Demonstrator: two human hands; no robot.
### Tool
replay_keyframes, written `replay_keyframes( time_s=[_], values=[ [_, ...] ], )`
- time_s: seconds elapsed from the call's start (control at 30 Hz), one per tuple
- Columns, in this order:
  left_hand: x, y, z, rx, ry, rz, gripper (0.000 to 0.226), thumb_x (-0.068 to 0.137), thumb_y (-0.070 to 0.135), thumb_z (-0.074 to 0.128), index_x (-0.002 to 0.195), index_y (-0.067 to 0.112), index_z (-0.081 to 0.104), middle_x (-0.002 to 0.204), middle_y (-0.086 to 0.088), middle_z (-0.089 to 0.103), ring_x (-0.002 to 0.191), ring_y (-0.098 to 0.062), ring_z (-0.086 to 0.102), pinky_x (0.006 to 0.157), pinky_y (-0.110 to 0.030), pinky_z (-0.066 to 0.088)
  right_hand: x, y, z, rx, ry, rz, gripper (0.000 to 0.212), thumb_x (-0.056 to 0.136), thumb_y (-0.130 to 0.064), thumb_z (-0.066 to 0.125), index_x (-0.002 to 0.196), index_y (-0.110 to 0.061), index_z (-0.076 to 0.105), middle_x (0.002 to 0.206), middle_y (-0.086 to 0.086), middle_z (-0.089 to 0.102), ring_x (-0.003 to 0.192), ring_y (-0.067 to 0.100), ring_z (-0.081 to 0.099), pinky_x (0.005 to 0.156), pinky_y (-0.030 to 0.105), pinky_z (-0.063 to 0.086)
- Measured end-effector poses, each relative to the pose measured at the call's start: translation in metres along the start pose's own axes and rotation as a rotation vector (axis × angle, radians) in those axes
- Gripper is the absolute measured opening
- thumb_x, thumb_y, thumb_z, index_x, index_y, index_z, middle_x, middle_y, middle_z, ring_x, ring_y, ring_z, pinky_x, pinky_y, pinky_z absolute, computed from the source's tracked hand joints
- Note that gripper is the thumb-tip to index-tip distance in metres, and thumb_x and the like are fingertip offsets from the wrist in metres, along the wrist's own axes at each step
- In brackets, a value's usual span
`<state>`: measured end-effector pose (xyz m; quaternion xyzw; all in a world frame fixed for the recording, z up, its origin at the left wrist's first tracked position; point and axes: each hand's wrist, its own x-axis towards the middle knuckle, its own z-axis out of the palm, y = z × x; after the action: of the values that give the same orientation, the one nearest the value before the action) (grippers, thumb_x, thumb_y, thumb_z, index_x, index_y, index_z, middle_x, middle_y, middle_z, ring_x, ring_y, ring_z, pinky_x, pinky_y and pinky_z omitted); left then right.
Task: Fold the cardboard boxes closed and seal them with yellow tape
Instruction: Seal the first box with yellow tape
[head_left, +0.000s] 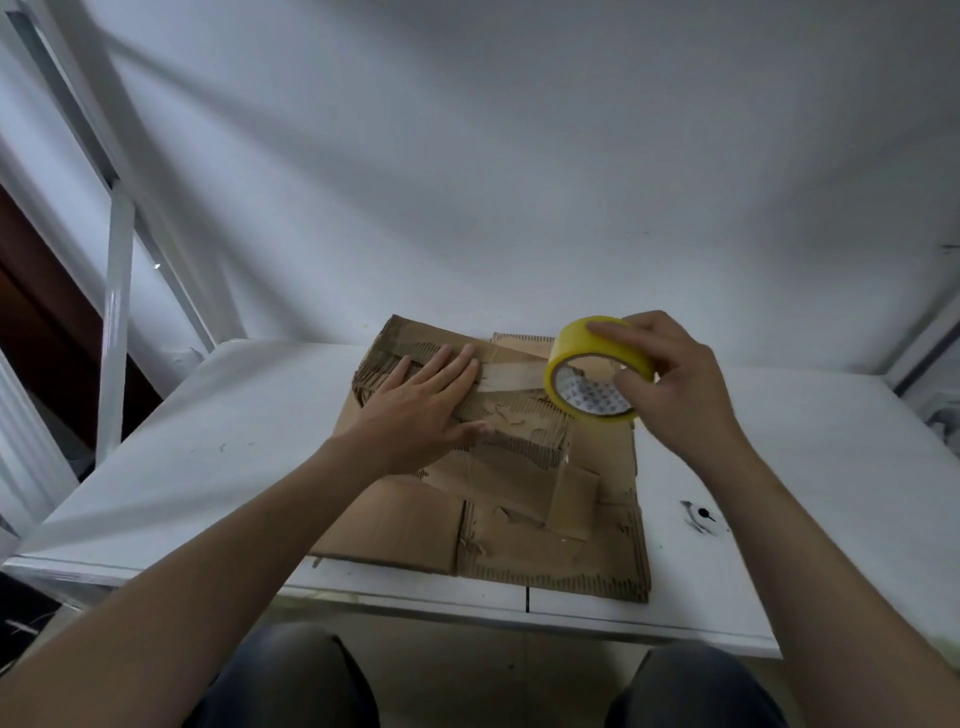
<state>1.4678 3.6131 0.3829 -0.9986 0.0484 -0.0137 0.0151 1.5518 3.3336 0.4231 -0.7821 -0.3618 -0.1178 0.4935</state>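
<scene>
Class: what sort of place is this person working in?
Probably a plain packing workspace: a scuffed white table against a bare white wall, worn brown cardboard boxes, and a yellow tape roll.

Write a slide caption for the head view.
Left hand presses the cardboard box; right hand grips the yellow tape roll, a strip stretched between them.

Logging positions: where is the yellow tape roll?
Head view, right of centre: the right hand grips the yellow tape roll over the cardboard, at its far right.

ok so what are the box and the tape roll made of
The box: brown corrugated cardboard, matte; torn patches bare ribbed fluting. The tape roll: glossy yellow plastic film, probably, wound on a printed core that looks like card.
</scene>
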Motion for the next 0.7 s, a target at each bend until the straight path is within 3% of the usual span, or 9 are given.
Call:
replay_keyframes(
  time_s=[0.1, 0.17, 0.43, 0.6, 0.7],
  values=[
    [0.002, 0.0, -0.003, -0.001, -0.005, -0.005, 0.096, 0.086, 0.083, 0.001, 0.161, 0.025, -0.007, 0.166, 0.012, -0.019, 0.153, -0.009, -0.019, 0.127, -0.048, 0.002, -0.005, 0.0, -0.018, -0.039, -0.082, 0.022, 0.057, 0.083, 0.0, 0.06, 0.112, -0.049, 0.066, 0.112, -0.005, 0.055, 0.102, 0.002, 0.053, 0.072, 0.006, 0.04],
    [0.003, 0.001, -0.003, -0.015, -0.014, -0.005, 0.097, 0.084, 0.084, -0.001, 0.162, 0.026, -0.006, 0.166, 0.014, -0.019, 0.152, -0.008, -0.019, 0.127, -0.048, 0.003, -0.013, 0.005, -0.026, -0.083, -0.101, 0.048, 0.059, 0.084, 0.005, 0.058, 0.109, -0.047, 0.068, 0.11, -0.006, 0.054, 0.099, -0.003, 0.052, 0.07, 0.006, 0.04],
    [0.0, 0.0, 0.0, -0.002, 0.01, -0.011, 0.104, 0.079, 0.089, -0.01, 0.162, 0.026, -0.005, 0.165, 0.015, -0.018, 0.153, -0.007, -0.017, 0.126, -0.049, 0.005, -0.035, 0.022, -0.021, -0.174, -0.174, 0.051, 0.066, 0.082, 0.014, 0.059, 0.111, -0.044, 0.067, 0.115, -0.002, 0.05, 0.105, 0.007, 0.045, 0.077, 0.001, 0.034],
    [-0.002, 0.0, 0.001, -0.008, 0.026, -0.013, 0.106, 0.077, 0.09, -0.011, 0.161, 0.025, -0.007, 0.166, 0.014, -0.019, 0.153, -0.007, -0.018, 0.127, -0.048, 0.004, -0.047, 0.035, -0.012, -0.168, -0.185, 0.058, 0.066, 0.085, 0.015, 0.059, 0.126, -0.038, 0.062, 0.121, 0.002, 0.048, 0.119, 0.027, 0.047, 0.093, 0.034, 0.046],
    [-0.001, 0.004, -0.002, 0.011, 0.026, -0.024, 0.103, 0.082, 0.087, -0.006, 0.162, 0.022, -0.006, 0.167, 0.01, -0.018, 0.153, -0.01, -0.019, 0.126, -0.052, 0.003, -0.053, 0.041, -0.006, -0.161, -0.183, 0.076, 0.065, 0.086, 0.016, 0.058, 0.131, -0.031, 0.064, 0.126, 0.002, 0.047, 0.123, 0.029, 0.045, 0.096, 0.041, 0.047]
  ],
)
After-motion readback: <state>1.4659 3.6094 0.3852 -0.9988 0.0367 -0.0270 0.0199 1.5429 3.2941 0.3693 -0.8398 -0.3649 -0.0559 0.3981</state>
